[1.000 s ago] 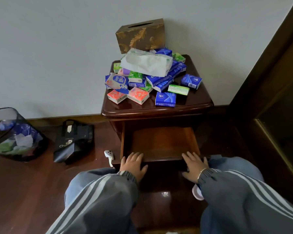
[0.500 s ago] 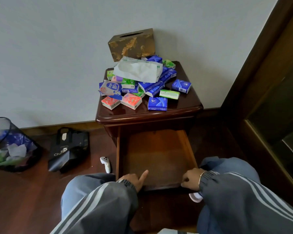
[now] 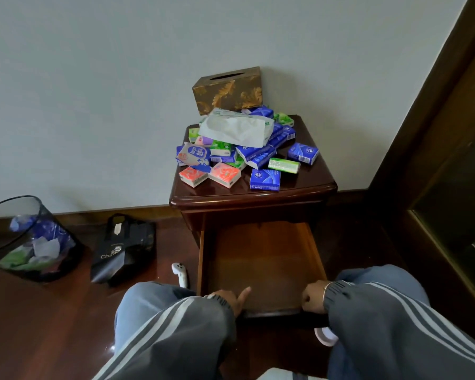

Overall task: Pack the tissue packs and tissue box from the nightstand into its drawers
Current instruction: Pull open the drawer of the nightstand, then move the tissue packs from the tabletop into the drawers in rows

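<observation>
A plain pale grey-green wall [image 3: 93,91] fills my view from nine to one o'clock. Dark wooden skirting [image 3: 115,211] runs along its base above a glossy reddish-brown wooden floor [image 3: 44,325]. At three o'clock stands a dark wooden frame [image 3: 433,111] holding dim glass [image 3: 455,204].

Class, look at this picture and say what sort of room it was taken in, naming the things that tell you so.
Most likely a bedroom in a home or hotel. A dark wooden nightstand stands against the wall with its drawer pulled open, tissue packs are heaped on top, and a small waste bin sits on the polished wooden floor.
</observation>
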`<move>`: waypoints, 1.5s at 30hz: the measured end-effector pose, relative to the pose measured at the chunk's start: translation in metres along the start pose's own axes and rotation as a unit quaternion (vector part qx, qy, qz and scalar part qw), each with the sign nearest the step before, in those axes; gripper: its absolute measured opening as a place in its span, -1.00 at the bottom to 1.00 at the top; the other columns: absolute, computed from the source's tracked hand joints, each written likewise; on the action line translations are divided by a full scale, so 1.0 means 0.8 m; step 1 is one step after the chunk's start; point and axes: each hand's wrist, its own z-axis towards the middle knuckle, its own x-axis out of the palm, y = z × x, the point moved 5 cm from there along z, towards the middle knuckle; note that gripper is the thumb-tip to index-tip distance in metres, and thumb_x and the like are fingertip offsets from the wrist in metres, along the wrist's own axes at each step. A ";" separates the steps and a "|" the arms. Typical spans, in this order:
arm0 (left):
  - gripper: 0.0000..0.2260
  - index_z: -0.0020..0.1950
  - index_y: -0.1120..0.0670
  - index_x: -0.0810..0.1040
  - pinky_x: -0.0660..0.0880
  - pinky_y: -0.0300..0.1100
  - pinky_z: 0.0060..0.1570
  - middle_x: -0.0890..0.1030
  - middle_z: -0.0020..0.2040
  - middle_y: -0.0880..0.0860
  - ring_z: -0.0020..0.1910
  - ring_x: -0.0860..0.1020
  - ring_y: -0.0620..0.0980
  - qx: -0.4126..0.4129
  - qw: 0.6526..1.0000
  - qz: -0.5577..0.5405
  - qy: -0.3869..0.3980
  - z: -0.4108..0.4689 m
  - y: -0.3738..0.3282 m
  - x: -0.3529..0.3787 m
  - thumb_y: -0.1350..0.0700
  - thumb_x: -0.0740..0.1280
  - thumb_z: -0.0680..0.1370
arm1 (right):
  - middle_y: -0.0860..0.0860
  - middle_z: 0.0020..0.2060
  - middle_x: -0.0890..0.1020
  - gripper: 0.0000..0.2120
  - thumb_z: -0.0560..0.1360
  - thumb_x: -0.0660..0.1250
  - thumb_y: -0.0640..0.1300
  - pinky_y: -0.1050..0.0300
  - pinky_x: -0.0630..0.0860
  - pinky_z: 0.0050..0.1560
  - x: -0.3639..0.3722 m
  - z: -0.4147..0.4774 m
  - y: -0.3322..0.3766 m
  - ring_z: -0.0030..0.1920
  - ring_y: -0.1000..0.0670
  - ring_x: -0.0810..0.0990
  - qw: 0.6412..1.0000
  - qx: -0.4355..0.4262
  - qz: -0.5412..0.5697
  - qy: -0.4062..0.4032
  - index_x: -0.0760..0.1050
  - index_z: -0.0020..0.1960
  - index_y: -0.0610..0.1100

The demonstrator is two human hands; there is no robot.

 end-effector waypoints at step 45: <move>-0.62 0.27 0.10 0.38 0.29 -0.09 0.27 0.47 0.24 0.09 0.23 0.39 0.11 0.235 0.834 -0.011 -0.500 -0.021 -0.086 -0.281 -0.05 0.31 0.53 | -0.08 0.23 0.48 -0.69 0.45 0.30 -0.27 -0.08 0.42 0.18 -0.302 -0.002 -0.025 0.22 -0.17 0.41 0.868 -0.078 0.076 -0.485 0.43 0.18 -0.12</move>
